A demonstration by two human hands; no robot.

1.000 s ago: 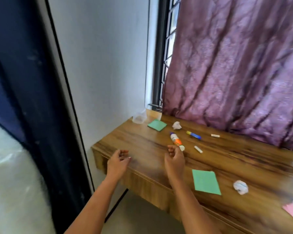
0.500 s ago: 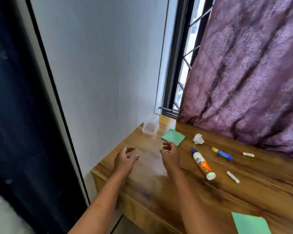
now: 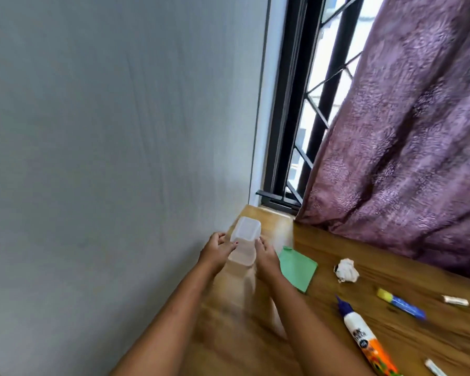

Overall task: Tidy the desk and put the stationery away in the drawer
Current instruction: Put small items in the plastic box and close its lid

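Observation:
A clear plastic container (image 3: pixel 245 234) stands at the desk's far left corner by the wall. My left hand (image 3: pixel 218 251) grips its left side and my right hand (image 3: pixel 266 255) grips its right side. Right of my hands a green sticky note pad (image 3: pixel 299 268) lies flat on the wooden desk (image 3: pixel 364 270). Further right lie a crumpled white paper ball (image 3: pixel 346 270), a white and orange glue bottle with a blue cap (image 3: pixel 365 339), a blue and yellow glue stick (image 3: pixel 400 303), and two small white pieces (image 3: pixel 455 300) (image 3: pixel 436 368).
A grey wall (image 3: pixel 120 158) runs close along the left of the desk. Behind the desk are a black barred window (image 3: pixel 304 118) and a purple curtain (image 3: pixel 404 145) hanging down to the desk top.
Both hands have reached forward to the far left corner and closed on the clear container. The view has moved closer to the corner and turned left.

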